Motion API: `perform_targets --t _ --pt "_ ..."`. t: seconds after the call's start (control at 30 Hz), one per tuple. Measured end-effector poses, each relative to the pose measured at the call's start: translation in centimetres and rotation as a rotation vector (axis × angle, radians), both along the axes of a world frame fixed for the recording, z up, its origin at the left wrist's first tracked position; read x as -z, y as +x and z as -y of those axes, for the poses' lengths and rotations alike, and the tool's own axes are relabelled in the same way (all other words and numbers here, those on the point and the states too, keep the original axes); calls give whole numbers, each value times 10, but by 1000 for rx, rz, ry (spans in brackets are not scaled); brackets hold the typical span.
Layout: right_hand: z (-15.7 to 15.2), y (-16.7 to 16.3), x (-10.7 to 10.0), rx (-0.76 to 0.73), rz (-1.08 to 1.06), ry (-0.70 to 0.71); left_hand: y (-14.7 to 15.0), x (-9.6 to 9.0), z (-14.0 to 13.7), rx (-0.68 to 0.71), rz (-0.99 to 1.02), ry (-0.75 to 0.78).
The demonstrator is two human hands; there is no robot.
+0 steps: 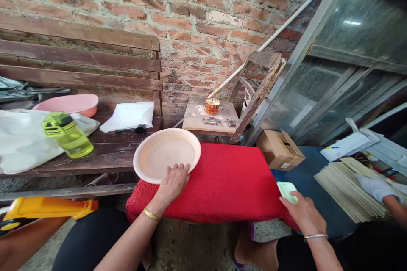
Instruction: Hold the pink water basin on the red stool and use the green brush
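Bare forearms (127, 235) lie nearest, one wearing a gold-coloured bangle (150, 214), the other a silver-coloured one (316, 236). Basin (167, 152): round, shallow, pale pink, wide-rimmed; located at the left end of a red cover (235, 178). Left hand (174, 182): fingers close together over the near rim, hiding part of it; thumb concealed, so I cannot tell whether they clamp. Right hand (307, 216): thumb and fingers closed on a pale green object (287, 191), flat and smooth with rounded corners, held at the cover's right edge; the grip hides its near end.

Materials: the cover is fleecy, with a rounded front edge; the wall (190, 21) behind is rough brick with grey mortar.

Surroundings: from where I stand, a patterned tub (212, 107) and padlocks (210, 121) occupy a wooden seat (193, 114) beyond the cover. Left: a green bottle (68, 135) on a dark slatted bench (108, 148). Right: a cardboard box (276, 152), then stacked sheets (346, 190) under another person's gloved hand (373, 186).
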State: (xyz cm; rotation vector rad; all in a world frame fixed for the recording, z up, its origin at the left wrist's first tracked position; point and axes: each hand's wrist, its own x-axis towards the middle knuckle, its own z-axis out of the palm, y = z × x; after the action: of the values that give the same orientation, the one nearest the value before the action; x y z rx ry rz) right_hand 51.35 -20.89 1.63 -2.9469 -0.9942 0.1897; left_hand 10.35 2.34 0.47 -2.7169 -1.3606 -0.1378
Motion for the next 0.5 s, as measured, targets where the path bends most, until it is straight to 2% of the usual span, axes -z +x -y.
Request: perform_targets --t 0.17,0.27,0.37,0.5 --pt "-47 -74 5 -323 -109 135 -5 3 -1 -42 -5 25" --pt "-65 -102 13 -430 -172 147 -4 0 -1 -84 -38 -11" --pt "-67 -96 17 -408 -200 141 -3 -4 -2 -121 -84 -67" --pt "-48 -48 12 -280 -204 112 -3 -7 -2 -160 -122 -91"
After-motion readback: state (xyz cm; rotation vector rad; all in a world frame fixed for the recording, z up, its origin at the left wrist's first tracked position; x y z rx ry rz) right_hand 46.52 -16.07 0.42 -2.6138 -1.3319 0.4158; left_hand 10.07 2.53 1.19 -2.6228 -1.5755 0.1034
